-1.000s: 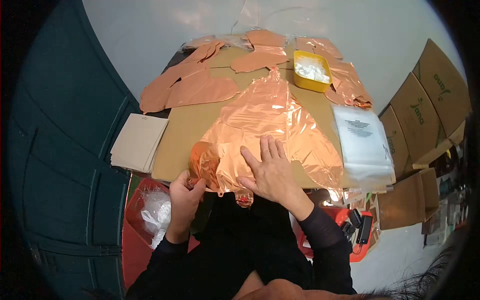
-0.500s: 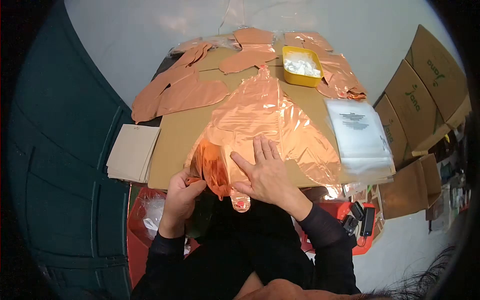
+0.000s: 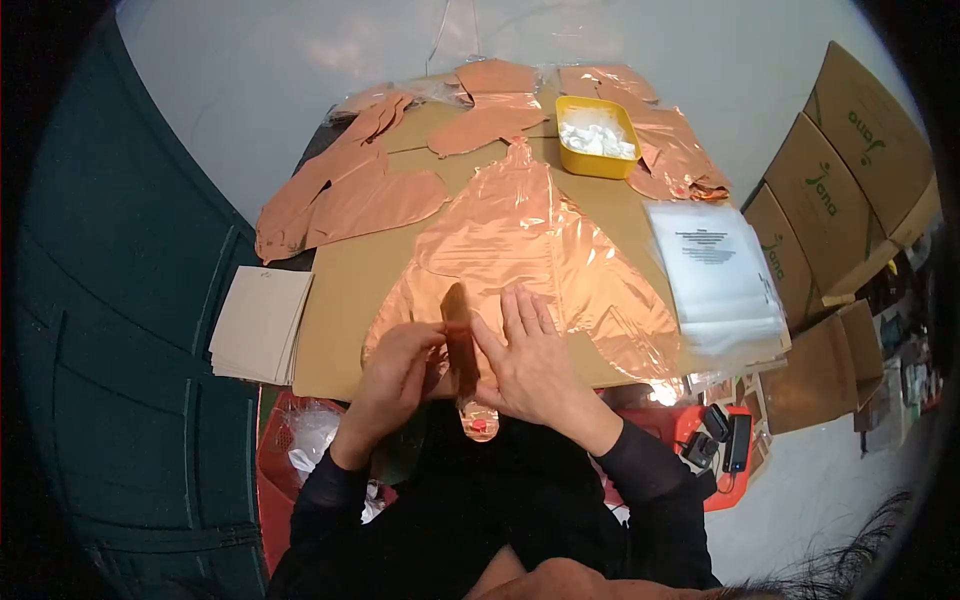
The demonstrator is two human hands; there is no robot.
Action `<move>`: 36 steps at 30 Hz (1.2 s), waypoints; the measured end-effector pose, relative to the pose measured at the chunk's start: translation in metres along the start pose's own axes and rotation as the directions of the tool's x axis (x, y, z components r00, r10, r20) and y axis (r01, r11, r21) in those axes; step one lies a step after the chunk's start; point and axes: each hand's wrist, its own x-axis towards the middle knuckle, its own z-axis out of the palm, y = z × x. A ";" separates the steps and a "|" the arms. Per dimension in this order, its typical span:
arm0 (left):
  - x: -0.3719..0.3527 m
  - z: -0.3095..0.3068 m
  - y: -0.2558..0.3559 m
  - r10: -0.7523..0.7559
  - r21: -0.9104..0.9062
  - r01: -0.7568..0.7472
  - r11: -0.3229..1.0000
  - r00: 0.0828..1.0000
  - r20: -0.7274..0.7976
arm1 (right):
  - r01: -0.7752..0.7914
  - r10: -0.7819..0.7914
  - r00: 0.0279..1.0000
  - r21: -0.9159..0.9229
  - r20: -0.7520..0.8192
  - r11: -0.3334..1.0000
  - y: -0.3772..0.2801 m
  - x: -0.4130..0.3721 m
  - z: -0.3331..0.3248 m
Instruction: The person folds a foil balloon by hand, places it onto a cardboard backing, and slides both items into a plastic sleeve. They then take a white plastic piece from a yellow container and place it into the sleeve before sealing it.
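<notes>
A large shiny rose-gold foil sheet (image 3: 500, 235) lies on the cardboard-covered table, with a foil tab and red spot (image 3: 480, 427) hanging over the near edge. My right hand (image 3: 532, 355) rests flat on the foil, fingers stretched forward, holding nothing. Left of it, my left hand (image 3: 392, 375) pinches a raised foil flap (image 3: 460, 340), which stands nearly upright and looks blurred. The fingertips of my left hand are at the flap's left side.
Foil pieces (image 3: 350, 195) lie at the left and back. A yellow tub (image 3: 597, 165) holds white material. Clear plastic bags (image 3: 715, 270) lie right, beige cards (image 3: 260, 320) left. Cardboard boxes (image 3: 825, 195) stand beyond; red crates (image 3: 275, 455) sit below the table.
My left hand has moved up and right, bringing the foil flap from the near left edge to an upright position beside my right hand. My right hand stays nearly in place on the foil.
</notes>
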 end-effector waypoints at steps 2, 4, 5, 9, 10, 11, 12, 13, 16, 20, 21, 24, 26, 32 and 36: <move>0.005 0.000 0.012 0.005 -0.006 -0.005 1.000 0.999 0.051 | -0.005 0.008 0.999 0.051 -0.042 0.999 0.000 0.000 0.002; 0.008 0.004 0.011 0.059 -0.001 -0.059 0.998 0.997 0.055 | -0.009 0.010 1.000 0.033 -0.018 0.999 0.000 0.000 0.002; 0.008 0.005 0.010 0.086 0.001 -0.086 0.996 0.995 0.057 | -0.012 0.012 1.000 0.023 -0.006 1.000 0.001 0.000 0.001; 0.009 0.010 0.001 0.144 0.028 -0.148 0.989 0.983 0.118 | -0.010 0.022 0.991 -0.090 0.134 0.996 -0.001 0.002 -0.005; 0.009 0.011 0.001 0.158 0.038 -0.164 0.986 0.980 0.122 | -0.011 0.018 0.993 -0.062 0.119 0.998 -0.001 0.001 -0.005; 0.010 0.011 0.002 0.173 0.048 -0.180 0.983 0.977 0.127 | -0.011 0.015 0.994 -0.034 0.104 0.999 -0.001 0.001 -0.005; 0.011 0.012 0.002 0.185 0.045 -0.192 0.980 0.974 0.128 | -0.010 0.009 0.998 0.020 0.062 1.000 0.000 0.000 -0.005; 0.013 0.013 0.001 0.198 0.041 -0.204 0.978 0.972 0.129 | -0.007 0.006 1.000 0.073 0.018 0.997 0.000 0.000 -0.004; 0.014 0.017 -0.001 0.189 -0.027 -0.187 0.982 0.971 0.148 | 0.050 -0.058 0.998 0.190 0.037 0.981 0.002 0.002 -0.007; 0.015 0.019 0.000 0.176 -0.082 -0.164 0.983 0.970 0.168 | 0.021 -0.024 0.999 0.122 0.026 0.992 0.005 -0.002 0.005; 0.017 0.019 0.000 0.199 -0.064 -0.190 0.980 0.964 0.178 | 0.011 -0.014 1.000 0.151 0.018 0.988 0.006 -0.002 0.006; 0.018 0.017 -0.001 0.231 -0.002 -0.236 0.972 0.950 0.209 | -0.010 0.009 1.000 0.208 0.006 0.978 0.009 -0.003 0.004; 0.017 0.015 0.002 0.209 0.056 -0.228 0.972 0.950 0.231 | -0.019 0.018 1.000 0.200 0.007 0.980 0.009 -0.005 0.000; 0.012 0.015 0.002 0.185 0.085 -0.213 0.973 0.948 0.259 | -0.060 0.050 0.994 0.109 0.097 0.992 0.039 -0.012 -0.055; 0.009 0.017 0.002 0.174 0.082 -0.199 0.976 0.953 0.250 | -0.142 0.152 0.983 0.102 -0.099 0.985 0.030 -0.008 -0.070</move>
